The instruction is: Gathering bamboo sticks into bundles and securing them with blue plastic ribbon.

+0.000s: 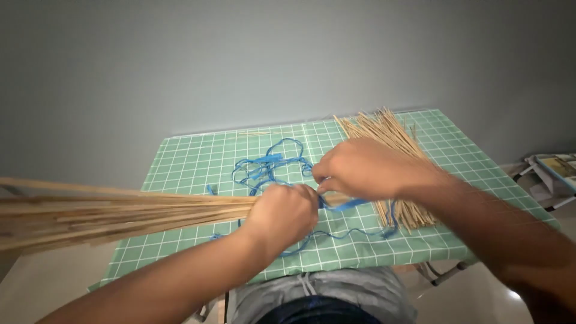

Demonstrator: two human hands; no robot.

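My left hand point(283, 213) grips one end of a long bundle of thin tan sticks point(120, 211) that reaches out past the table's left side. My right hand point(360, 168) is just beyond it, its fingers pinching a blue plastic string point(351, 204) by the bundle's held end. More of the blue string lies in loose tangled loops point(267, 165) on the table behind my hands. A second, loose pile of tan sticks point(390, 135) lies on the right side of the table, partly hidden under my right forearm.
The small table is covered by a green cloth with a white grid point(192, 162) and stands against a plain grey wall. Papers or magazines point(555, 171) sit low at the far right. My grey shirt shows below the table's near edge.
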